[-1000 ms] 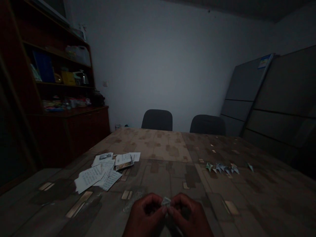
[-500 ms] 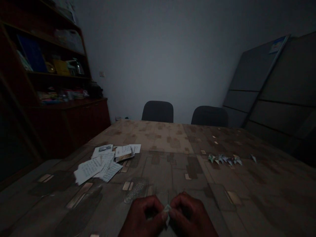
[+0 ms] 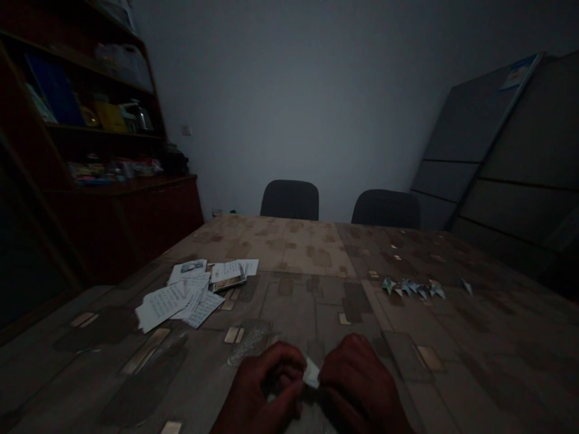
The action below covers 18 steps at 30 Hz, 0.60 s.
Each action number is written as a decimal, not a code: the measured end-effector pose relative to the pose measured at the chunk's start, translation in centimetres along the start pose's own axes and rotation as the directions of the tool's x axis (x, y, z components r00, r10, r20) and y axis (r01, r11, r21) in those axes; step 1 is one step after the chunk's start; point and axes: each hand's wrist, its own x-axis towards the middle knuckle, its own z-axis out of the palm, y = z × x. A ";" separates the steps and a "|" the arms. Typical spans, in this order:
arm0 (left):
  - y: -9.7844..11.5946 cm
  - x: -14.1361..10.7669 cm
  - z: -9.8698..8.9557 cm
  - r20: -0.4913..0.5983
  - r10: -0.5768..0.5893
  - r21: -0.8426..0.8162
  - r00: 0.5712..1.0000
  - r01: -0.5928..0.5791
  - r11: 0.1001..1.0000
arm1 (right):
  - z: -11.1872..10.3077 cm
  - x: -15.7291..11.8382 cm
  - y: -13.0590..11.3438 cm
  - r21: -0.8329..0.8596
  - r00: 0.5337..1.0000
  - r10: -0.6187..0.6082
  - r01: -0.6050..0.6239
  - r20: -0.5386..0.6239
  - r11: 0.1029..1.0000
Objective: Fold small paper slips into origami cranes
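One small piece of pale paper (image 3: 311, 372) is between the left hand (image 3: 265, 389) and the right hand (image 3: 364, 386), low down at the near part of the surface (image 3: 289, 307). Half a second ago the two hands almost met around it. Now they are a bit farther apart, the right one is turned knuckles up, and a flat side of the paper shows. That probably means the paper is being turned or pressed, so the work on it looks unfinished. The right hand is bent nearly closed and seems to pinch the paper's edge. The left hand is half curled; I cannot tell if it grips too. The paper looks thin. On the right sit a bunch of pointy paper shapes (image 3: 410, 288) and a lone paper shape (image 3: 466, 286). On the left, flat printed sheets (image 3: 181, 299) make a messy pile.
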 end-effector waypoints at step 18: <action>-0.3 -0.5 -1.0 0.025 0.331 0.286 0.943 -0.324 0.902 | 0.1 0.1 -0.2 0.062 1.000 -0.019 0.019 0.010 0.998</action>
